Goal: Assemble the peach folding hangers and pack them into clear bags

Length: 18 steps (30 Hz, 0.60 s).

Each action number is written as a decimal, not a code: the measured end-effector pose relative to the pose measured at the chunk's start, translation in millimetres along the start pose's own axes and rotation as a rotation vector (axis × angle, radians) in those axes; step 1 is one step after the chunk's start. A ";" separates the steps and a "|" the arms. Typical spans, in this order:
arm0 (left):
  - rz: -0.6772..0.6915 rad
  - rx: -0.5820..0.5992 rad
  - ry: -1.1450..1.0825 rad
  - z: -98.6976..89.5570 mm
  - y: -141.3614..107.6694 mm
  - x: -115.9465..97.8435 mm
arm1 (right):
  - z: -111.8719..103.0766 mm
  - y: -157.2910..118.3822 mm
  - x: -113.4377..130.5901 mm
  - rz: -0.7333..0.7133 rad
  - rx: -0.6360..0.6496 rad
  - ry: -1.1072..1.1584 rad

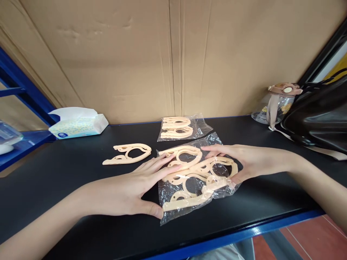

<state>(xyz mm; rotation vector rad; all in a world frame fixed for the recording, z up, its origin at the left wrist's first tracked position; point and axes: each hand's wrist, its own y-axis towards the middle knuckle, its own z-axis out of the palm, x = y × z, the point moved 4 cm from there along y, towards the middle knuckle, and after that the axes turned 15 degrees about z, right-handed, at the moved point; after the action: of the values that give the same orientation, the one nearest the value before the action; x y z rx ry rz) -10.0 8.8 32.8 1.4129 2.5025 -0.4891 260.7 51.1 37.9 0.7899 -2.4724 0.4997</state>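
Note:
A clear plastic bag (pixel 168 215) lies on the black tabletop with several beige folding clothes hangers (pixel 189 167) inside, overlapping at different angles. My left hand (pixel 132 189) rests on the bag's left side, fingers spread over the hangers and thumb at the lower left corner. At the right end, my right hand (pixel 238 160) curves round the bag, its thumb and stretched fingers apart and touching the plastic. One loose folded hanger (pixel 143 156) lies beyond my left hand. Behind, a second clear bag (pixel 202 124) holds folded hangers (pixel 176 133) set side by side.
A tissue pack (pixel 78 124) stands at the back left beside a blue metal frame (pixel 27 97). On the back right are a clear drink bottle (pixel 279 104) with a strap and a dark bag (pixel 320 112). Cardboard (pixel 121 61) walls the back; a blue edge (pixel 257 231) runs along the front.

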 end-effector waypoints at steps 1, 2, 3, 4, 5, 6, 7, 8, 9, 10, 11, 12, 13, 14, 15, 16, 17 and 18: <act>0.000 0.005 0.003 -0.5 -0.2 0.2 | -1.0 -1.0 -2.1 0.004 0.023 -0.014; 0.002 0.009 0.002 -1.0 -0.4 0.4 | -2.4 -2.5 -4.7 0.015 0.047 -0.033; 0.005 0.011 -0.001 -1.3 -0.6 0.6 | -4.2 -4.2 -7.5 0.029 0.060 -0.052; 0.007 0.013 -0.007 -1.4 -0.8 0.8 | -6.4 -5.7 -10.3 0.045 0.052 -0.065; 0.007 0.013 -0.013 -1.4 -0.9 1.1 | -8.3 -6.8 -12.8 0.063 0.039 -0.079; 0.005 0.014 -0.020 -1.2 -1.1 1.4 | -9.1 -7.4 -14.8 0.078 0.032 -0.092; 0.002 0.018 -0.027 -0.9 -1.2 1.6 | -9.1 -7.3 -16.3 0.092 0.029 -0.103; -0.003 0.021 -0.032 -0.6 -1.4 1.8 | -8.3 -6.7 -17.2 0.101 0.029 -0.107; -0.010 0.028 -0.037 -0.2 -1.6 2.0 | -7.0 -5.6 -17.5 0.105 0.036 -0.108; -0.018 0.035 -0.040 0.3 -1.9 2.2 | -5.5 -4.2 -17.5 0.106 0.042 -0.105; -0.024 0.040 -0.040 0.5 -2.2 2.4 | -4.2 -2.8 -17.1 0.102 0.045 -0.101; -0.025 0.039 -0.035 0.5 -2.3 2.5 | -3.2 -1.5 -16.6 0.094 0.046 -0.099; -0.022 0.032 -0.026 0.2 -2.4 2.4 | -2.5 -0.4 -16.0 0.084 0.045 -0.098; -0.015 0.025 -0.016 -0.2 -2.3 2.2 | -2.2 0.5 -15.7 0.076 0.045 -0.099; -0.009 0.017 -0.008 -0.7 -2.0 2.1 | -2.2 1.0 -15.4 0.071 0.045 -0.100; -0.008 0.012 -0.006 -1.0 -1.7 2.1 | -2.4 1.2 -15.3 0.069 0.044 -0.099; -0.012 0.013 -0.011 -1.1 -1.2 2.2 | -2.8 1.2 -15.3 0.070 0.043 -0.097; -0.020 0.021 -0.023 -1.1 -0.8 2.4 | -3.3 1.0 -15.3 0.074 0.041 -0.096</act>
<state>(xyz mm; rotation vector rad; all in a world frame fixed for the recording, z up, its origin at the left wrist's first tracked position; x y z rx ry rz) -11.9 10.7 33.0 1.3832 2.5025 -0.5332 272.1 60.0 31.9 0.7568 -2.5953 0.5523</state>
